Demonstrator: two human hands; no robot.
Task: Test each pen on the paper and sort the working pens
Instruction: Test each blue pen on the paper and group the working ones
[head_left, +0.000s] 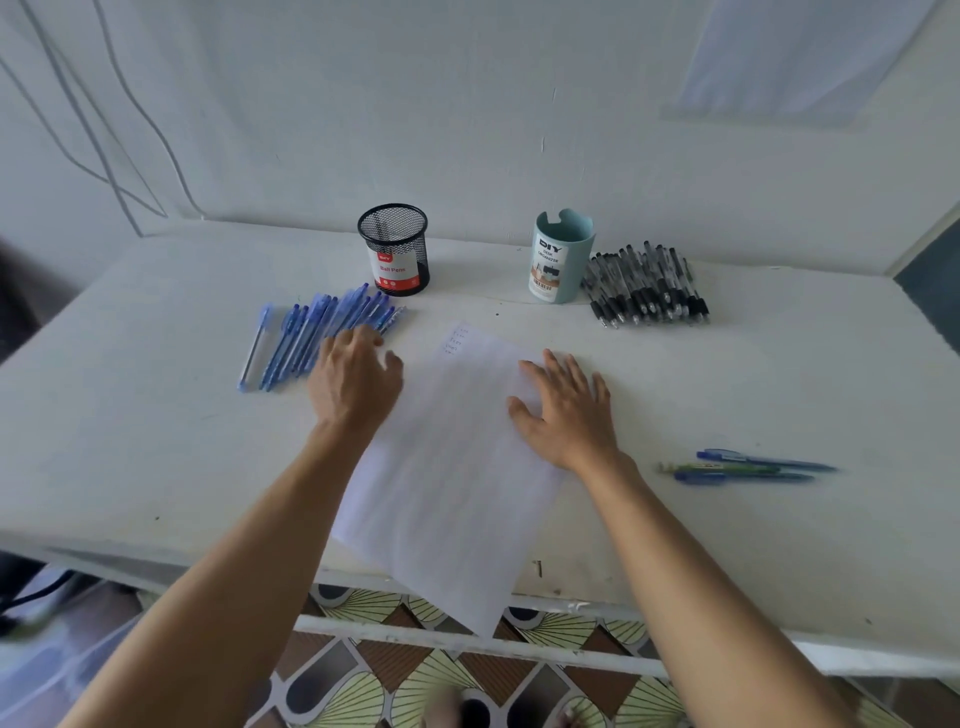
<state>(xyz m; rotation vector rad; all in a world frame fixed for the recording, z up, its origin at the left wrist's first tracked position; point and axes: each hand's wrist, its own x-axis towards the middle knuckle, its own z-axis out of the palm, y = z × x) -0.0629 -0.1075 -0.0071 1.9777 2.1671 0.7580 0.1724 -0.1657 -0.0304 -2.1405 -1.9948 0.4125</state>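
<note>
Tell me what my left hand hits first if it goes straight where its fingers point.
Probably the blue pens; the left hand has its fingers right at that pile, though blur hides contact.

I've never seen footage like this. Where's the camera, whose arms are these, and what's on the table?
No machine here: a person wears a wide-angle camera on the head, so you look down along their arms. The left hand reaches onto a row of blue pens; whether it grips one is unclear. The right hand lies flat on the paper, holding nothing. Behind stand a black mesh cup and a teal organizer cup, black pens heaped beside it. At right three more pens lie apart on the white table.
</note>
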